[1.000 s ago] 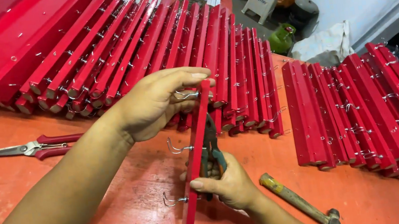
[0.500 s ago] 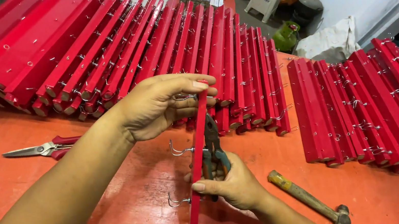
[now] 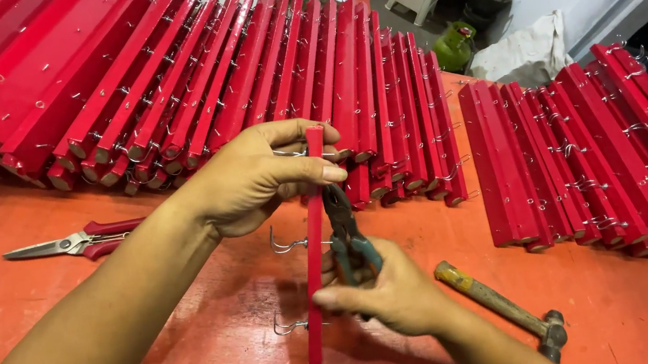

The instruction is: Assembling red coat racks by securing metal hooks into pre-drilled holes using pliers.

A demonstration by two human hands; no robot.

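My left hand (image 3: 253,179) grips the far end of a long red wooden strip (image 3: 315,292) that stands on edge over the orange table (image 3: 7,307). Several metal hooks (image 3: 286,245) stick out of the strip's left side. My right hand (image 3: 385,295) holds green-handled pliers (image 3: 347,233) against the right side of the strip, jaws pointing up toward my left thumb.
A big row of red strips (image 3: 244,84) leans across the back of the table. Another stack with hooks (image 3: 596,154) lies at the right. Red-handled scissors (image 3: 69,243) rest at the left, a hammer (image 3: 503,308) at the right of my hand.
Both hands have stayed on the strip and pliers. The view has shifted slightly, and the pliers sit a little closer to my left thumb.
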